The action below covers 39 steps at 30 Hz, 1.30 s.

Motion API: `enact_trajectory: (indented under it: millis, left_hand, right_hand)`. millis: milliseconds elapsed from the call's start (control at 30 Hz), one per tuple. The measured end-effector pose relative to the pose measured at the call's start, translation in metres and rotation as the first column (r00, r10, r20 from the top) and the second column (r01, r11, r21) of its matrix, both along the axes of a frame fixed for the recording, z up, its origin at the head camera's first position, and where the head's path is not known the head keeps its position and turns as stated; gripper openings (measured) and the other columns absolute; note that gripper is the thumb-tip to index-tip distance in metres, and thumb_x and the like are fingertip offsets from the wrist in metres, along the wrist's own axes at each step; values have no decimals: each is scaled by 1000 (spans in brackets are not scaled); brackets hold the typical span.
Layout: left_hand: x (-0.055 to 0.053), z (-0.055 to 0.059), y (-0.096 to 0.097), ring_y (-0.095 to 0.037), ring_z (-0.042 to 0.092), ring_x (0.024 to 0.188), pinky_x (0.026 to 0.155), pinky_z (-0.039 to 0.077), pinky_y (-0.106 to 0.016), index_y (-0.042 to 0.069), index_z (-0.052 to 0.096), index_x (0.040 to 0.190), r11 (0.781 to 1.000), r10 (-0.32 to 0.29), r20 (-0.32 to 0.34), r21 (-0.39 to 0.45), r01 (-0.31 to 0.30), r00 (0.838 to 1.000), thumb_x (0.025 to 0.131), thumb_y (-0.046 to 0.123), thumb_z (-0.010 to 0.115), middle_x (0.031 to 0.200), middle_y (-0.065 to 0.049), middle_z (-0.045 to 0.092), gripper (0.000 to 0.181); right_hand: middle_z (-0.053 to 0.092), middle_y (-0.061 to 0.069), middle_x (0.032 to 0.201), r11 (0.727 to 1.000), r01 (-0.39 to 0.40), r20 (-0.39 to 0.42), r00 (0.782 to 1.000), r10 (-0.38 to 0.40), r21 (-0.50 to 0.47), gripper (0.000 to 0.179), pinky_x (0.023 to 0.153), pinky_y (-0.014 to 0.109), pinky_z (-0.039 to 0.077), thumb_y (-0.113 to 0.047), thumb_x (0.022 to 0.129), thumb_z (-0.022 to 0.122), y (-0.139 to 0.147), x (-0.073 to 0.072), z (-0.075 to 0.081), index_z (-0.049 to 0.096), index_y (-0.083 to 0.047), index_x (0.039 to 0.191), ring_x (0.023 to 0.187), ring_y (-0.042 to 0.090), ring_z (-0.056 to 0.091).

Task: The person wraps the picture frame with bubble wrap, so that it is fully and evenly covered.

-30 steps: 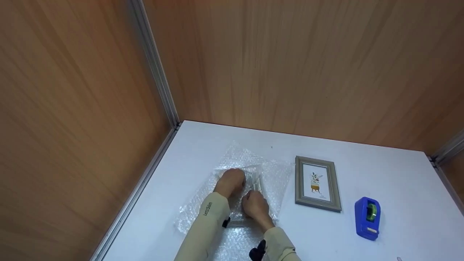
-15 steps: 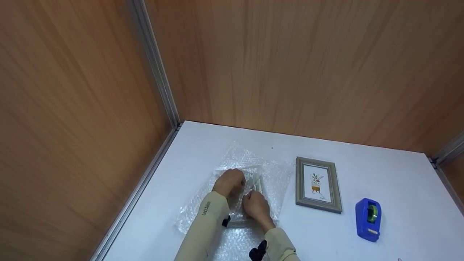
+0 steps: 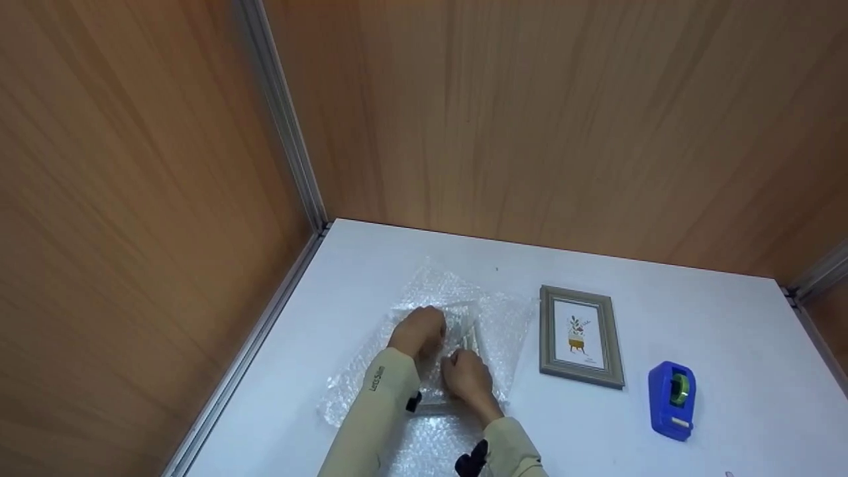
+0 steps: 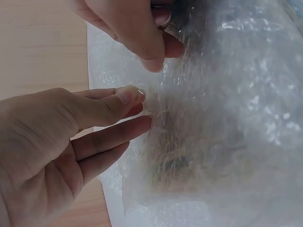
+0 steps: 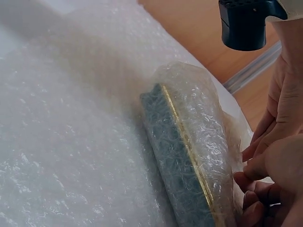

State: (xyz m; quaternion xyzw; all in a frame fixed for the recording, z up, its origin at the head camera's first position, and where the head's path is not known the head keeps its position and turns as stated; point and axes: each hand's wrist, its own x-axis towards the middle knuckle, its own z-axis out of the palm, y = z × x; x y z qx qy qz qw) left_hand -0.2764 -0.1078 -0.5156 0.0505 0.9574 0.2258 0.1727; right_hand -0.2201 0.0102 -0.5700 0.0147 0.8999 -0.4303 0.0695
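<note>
A clear sheet of bubble wrap [image 3: 507, 324] lies spread on the table and folds over a flat item. In the right wrist view this wrapped item [image 5: 177, 161] shows a dark blue-grey side with a gold line; its face is hidden. My left hand [image 3: 419, 331] pinches the wrap's edge between thumb and fingers on top of the item, the other fingers fairly straight. Just nearer to me, my right hand [image 3: 469, 377] is curled and pinches the same wrap. The left wrist view has both the left hand [image 4: 61, 137] and the right hand [image 4: 132, 30] along that edge.
To the right of the wrap lies a grey picture frame [image 3: 582, 336] with a plant print. Farther right stands a blue tape dispenser [image 3: 672, 400] holding a green roll. Wooden panels [image 3: 530, 126] border the white table [image 3: 715, 318] at the back and left.
Hardly anything differs. Both hands stay at the wrap with only tiny finger shifts, and the picture frame and tape dispenser keep their places.
</note>
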Motion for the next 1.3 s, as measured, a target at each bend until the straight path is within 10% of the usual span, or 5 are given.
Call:
enact_trajectory:
  millis: [567, 1300]
  left_hand:
    - [-3, -8, 8, -18, 54, 64, 65, 51, -30, 6, 63, 72, 952, -163, -83, -273, 135, 983, 78, 4, 68, 72, -6, 59, 8]
    - [-7, -19, 10, -19, 51, 60, 59, 49, -32, 6, 63, 75, 959, -164, -127, -254, 128, 978, 82, 9, 62, 71, -6, 57, 8]
  right_hand:
    - [46, 1, 51, 992, 50, -21, 999, -48, 113, 31, 38, 29, 34, -21, 85, 58, -9, 2, -1, 47, -14, 57, 43, 17, 44]
    - [47, 1, 64, 975, 18, -180, 983, 23, 222, 24, 45, 32, 38, -22, 86, 59, -9, 7, -7, 53, -11, 65, 52, 17, 45]
